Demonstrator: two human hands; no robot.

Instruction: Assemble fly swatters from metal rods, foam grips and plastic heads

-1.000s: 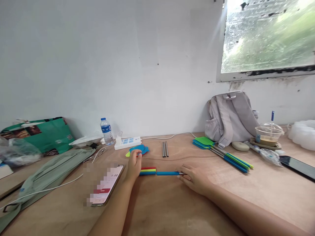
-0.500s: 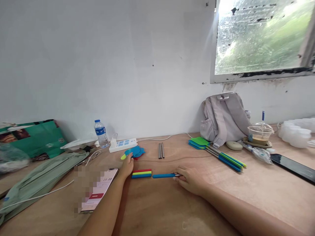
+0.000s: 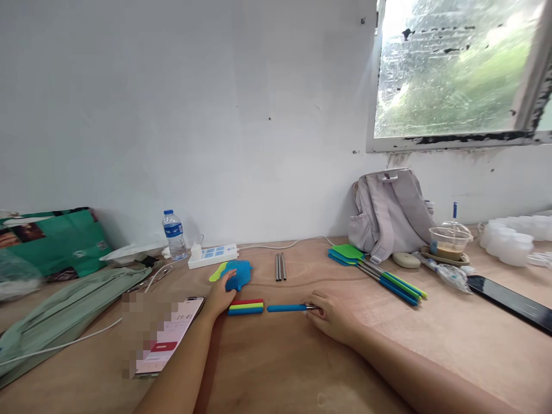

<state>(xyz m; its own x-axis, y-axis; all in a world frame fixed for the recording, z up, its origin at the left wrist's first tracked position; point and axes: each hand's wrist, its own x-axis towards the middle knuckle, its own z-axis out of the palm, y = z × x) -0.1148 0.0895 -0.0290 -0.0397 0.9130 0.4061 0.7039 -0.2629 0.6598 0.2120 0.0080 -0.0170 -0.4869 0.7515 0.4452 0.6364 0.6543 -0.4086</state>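
My left hand [image 3: 221, 294] grips the near edge of a blue perforated fly swatter head [image 3: 240, 276]. A yellow-green swatter head [image 3: 218, 272] lies just behind it. My right hand [image 3: 328, 314] is closed round the metal rod end of a blue handle [image 3: 286, 308], which lies crosswise with its rounded end to the left. Between the hands, red, yellow-green and blue grips [image 3: 245, 307] lie side by side. Farther back rest several short metal tubes [image 3: 280, 267]. To the right, whole swatters [image 3: 390, 280] with green and blue heads lie together.
A phone [image 3: 168, 339] lies by my left forearm, with a power strip [image 3: 213, 256] and water bottle [image 3: 173, 236] behind. At the right are a grey backpack [image 3: 388, 215], a drink cup [image 3: 449, 238], a dark phone [image 3: 509, 302] and white jars [image 3: 513, 244].
The blue swatter head has come away from the pile and nearer me in my left hand, its perforated face now showing. My right hand has stayed on the blue handle's rod end.
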